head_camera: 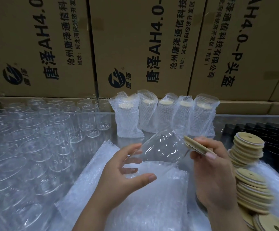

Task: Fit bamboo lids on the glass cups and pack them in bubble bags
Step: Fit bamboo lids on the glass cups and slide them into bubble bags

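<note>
From my remote seat I judge that the step in hand is the fitting of a lid. The glass cup [162, 147] is in the air over the pile of flat bubble bags [135, 205], tilted, with its mouth toward the right. The left hand [123, 179] holds it at the bottom end with fingers curled loosely round it, though I cannot see if the thumb touches. The right hand [218, 172] pinches the bamboo lid [194, 145] by its edge and has it against the rim of the cup. The lid looks tilted to the mouth, so I think it is not seated. The next move, in my opinion, calls for making the lid square to the rim and pressing it evenly while the left hand gives support. After that one bag must be opened. Room is narrow: the empty glasses [35, 139] stand close together on the left, the lid stacks [250, 182] lean just beside the right wrist, and the packed cups [163, 114] stand in a row behind, against the cardboard boxes [135, 47]. The free space is mainly above the bags.
</note>
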